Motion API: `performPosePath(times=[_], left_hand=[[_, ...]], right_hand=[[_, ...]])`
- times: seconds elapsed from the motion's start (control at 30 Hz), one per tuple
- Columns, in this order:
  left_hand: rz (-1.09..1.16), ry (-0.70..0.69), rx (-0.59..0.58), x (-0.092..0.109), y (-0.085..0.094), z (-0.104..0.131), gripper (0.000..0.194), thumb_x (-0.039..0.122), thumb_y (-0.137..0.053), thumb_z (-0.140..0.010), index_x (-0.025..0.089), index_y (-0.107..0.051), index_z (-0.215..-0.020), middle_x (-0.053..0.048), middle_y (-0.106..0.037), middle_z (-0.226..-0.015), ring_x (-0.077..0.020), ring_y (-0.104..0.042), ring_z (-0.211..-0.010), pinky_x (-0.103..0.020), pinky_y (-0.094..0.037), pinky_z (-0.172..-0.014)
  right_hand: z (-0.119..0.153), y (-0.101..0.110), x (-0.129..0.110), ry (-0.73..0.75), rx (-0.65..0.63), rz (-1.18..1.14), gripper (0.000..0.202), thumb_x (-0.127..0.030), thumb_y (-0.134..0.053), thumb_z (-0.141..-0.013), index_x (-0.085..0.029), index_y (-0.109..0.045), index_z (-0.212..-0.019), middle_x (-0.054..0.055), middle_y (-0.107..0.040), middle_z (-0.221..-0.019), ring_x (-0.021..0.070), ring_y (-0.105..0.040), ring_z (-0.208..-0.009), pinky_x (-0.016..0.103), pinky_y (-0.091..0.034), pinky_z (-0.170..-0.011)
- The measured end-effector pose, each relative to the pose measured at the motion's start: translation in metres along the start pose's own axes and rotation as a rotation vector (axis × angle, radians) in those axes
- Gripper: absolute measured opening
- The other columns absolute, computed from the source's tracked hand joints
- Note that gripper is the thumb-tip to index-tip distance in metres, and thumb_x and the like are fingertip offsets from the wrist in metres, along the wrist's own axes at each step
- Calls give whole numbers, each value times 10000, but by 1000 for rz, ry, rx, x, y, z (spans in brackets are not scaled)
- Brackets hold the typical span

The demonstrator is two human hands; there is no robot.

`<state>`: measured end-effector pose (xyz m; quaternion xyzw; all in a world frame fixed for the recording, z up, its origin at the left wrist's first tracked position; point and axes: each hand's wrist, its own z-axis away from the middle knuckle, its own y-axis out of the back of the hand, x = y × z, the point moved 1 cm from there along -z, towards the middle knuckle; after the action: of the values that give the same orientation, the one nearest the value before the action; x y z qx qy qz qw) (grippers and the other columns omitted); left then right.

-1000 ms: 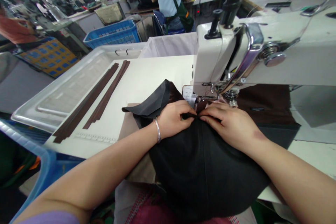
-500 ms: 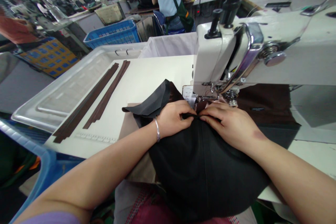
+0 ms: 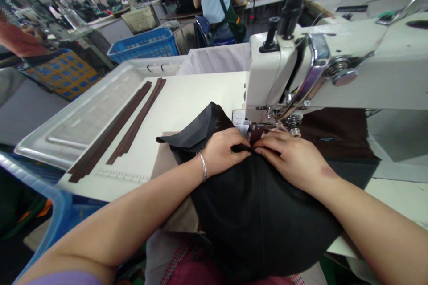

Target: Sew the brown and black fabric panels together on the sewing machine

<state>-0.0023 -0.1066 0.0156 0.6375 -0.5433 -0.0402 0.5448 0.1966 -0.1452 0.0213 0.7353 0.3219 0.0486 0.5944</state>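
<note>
A large piece of black fabric (image 3: 264, 213) with a brown side drapes over the front edge of the sewing machine table and down across my lap. My left hand (image 3: 224, 151) pinches a fold of it just in front of the machine's needle area. Right beside it, my right hand (image 3: 287, 156) pinches the same fold, the fingertips of both hands almost meeting. The white sewing machine (image 3: 274, 71) stands directly behind my hands; its presser foot is partly hidden by my right hand. More brown cloth (image 3: 334, 133) lies under the machine arm.
Brown strips (image 3: 113, 129) lie on the white tabletop (image 3: 200, 89) at left, near a printed ruler scale (image 3: 123, 175). A clear plastic tray (image 3: 80, 111) and a blue crate (image 3: 60, 213) flank the table. Behind it are another blue basket (image 3: 143, 44) and a seated person (image 3: 217, 0).
Both hands keep their pinch on the black fabric at nearly the same spot. The view has shifted very slightly.
</note>
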Motion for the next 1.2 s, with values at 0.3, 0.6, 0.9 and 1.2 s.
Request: performPosePath(times=[0.3, 0.6, 0.9, 1.2], left_hand=[[-41, -26, 13, 4, 2, -1, 179, 263, -553, -879, 161, -691, -827, -48, -654, -776, -153, -585, -779, -294, -456, -760], [-245, -16, -47, -2, -3, -3, 87, 248, -634, -796, 179, -670, -834, -26, -647, -822, -179, -562, -840, -323, -385, -779], [-251, -66, -133, 1, 6, 11, 259, 274, -519, -855, 150, -674, -1021, -99, -657, -1071, -222, -590, -1019, -379, -435, -939], [-108, -59, -81, -19, -3, -1, 311, 151, -426, -833, 117, -613, -1080, -134, -631, -1188, -224, -551, -1147, -412, -405, -1009]], right_hand=[[-6, 0, -7, -112, 17, 10, 186, -388, -611, -846, -244, -683, -940, 32, -691, -996, 235, -625, -956, 364, -489, -827], [-8, 3, -7, -56, 17, -28, 126, -241, -577, -864, -263, -699, -886, -11, -695, -957, 195, -632, -908, 325, -471, -810], [3, 2, -11, 161, -66, 119, 155, -235, -542, -893, -239, -696, -872, 35, -671, -981, 209, -593, -937, 351, -462, -845], [7, 5, -21, 119, -192, 170, 155, -151, -539, -881, -203, -681, -917, 28, -682, -922, 213, -613, -868, 366, -442, -868]])
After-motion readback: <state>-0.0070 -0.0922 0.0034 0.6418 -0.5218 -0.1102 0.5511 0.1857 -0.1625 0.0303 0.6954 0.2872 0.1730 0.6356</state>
